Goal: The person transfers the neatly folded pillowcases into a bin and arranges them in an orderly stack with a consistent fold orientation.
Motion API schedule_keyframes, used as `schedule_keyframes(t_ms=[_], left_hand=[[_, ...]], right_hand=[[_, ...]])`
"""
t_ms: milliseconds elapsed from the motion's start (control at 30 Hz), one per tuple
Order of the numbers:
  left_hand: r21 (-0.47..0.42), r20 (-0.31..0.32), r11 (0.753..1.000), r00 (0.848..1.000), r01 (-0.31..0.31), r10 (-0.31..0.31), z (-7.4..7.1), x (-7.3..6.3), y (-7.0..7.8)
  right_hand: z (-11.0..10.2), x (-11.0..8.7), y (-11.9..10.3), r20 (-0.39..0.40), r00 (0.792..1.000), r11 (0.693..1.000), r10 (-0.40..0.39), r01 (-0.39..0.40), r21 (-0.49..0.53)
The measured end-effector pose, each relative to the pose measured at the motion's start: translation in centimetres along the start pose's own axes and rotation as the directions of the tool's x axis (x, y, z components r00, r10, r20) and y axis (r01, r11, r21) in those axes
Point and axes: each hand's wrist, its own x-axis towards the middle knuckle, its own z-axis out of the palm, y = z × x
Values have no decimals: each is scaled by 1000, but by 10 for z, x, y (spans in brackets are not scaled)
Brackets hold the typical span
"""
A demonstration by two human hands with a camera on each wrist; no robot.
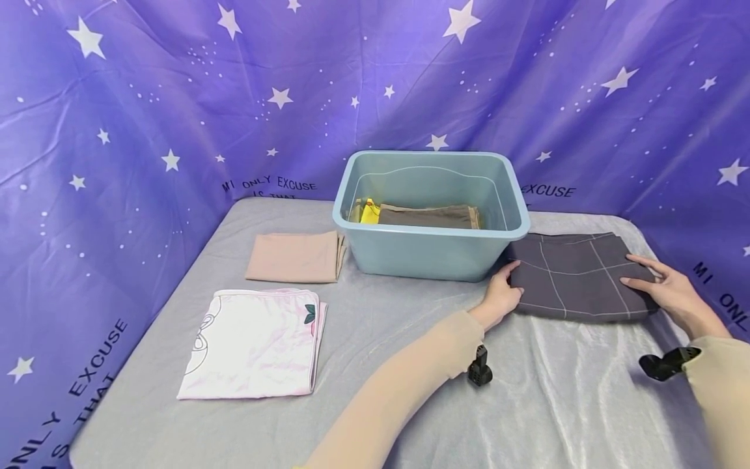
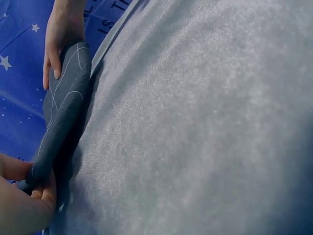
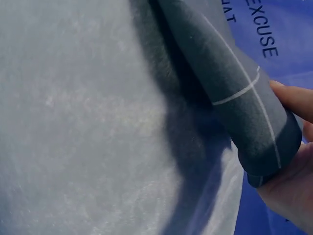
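A folded dark grey cloth with white grid lines (image 1: 571,277) is at the right of the table, its near edge showing a shadow beneath it in both wrist views. My left hand (image 1: 500,299) pinches the cloth's left edge between thumb and fingers, seen closely in the left wrist view. At the opposite end, my right hand (image 1: 676,293) grips the right edge, thumb and fingers showing on the upper side. In the right wrist view the rounded fold of the cloth (image 3: 254,117) lies against the right hand (image 3: 293,181); some of its fingers are hidden.
A blue-grey plastic bin (image 1: 410,254) stands at the back, holding a folded brown cloth (image 1: 430,217) and something yellow (image 1: 370,212). Left of it lie a folded beige cloth (image 1: 293,257) and a folded white-pink cloth (image 1: 252,345). A purple star-patterned curtain (image 1: 176,98) surrounds the table.
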Motion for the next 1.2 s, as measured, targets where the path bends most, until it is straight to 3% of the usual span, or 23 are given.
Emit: schedule_keyframes(t_ms=[100, 200, 367, 533, 800, 1000, 1200], left_hand=[[-61, 10, 998, 1000, -7, 7, -1, -1, -2], [-129, 26, 992, 1000, -3, 6, -4, -3, -4], [-168, 55, 986, 998, -4, 14, -8, -8, -5], [-168, 80, 986, 997, 15, -1, -15, -14, -3], [-181, 138, 983, 990, 24, 2, -31, -22, 0], [-200, 187, 980, 982, 13, 26, -41, -30, 2], [-224, 265, 975, 962, 3, 58, -52, -39, 5]], right_hand=[[-6, 11, 20, -26, 1000, 1000, -12, 11, -22], [-9, 13, 26, -39, 999, 998, -35, 33, -51], [-6, -2, 1, -45, 999, 1000, -11, 10, -18], [0, -24, -30, -4, 1000, 997, -1, 1, 79], [5, -47, -54, 10, 999, 993, -30, 29, 115], [8, -63, -69, 32, 999, 995, -34, 31, 97], [12, -74, -77, 21, 999, 999, -31, 31, -15]])
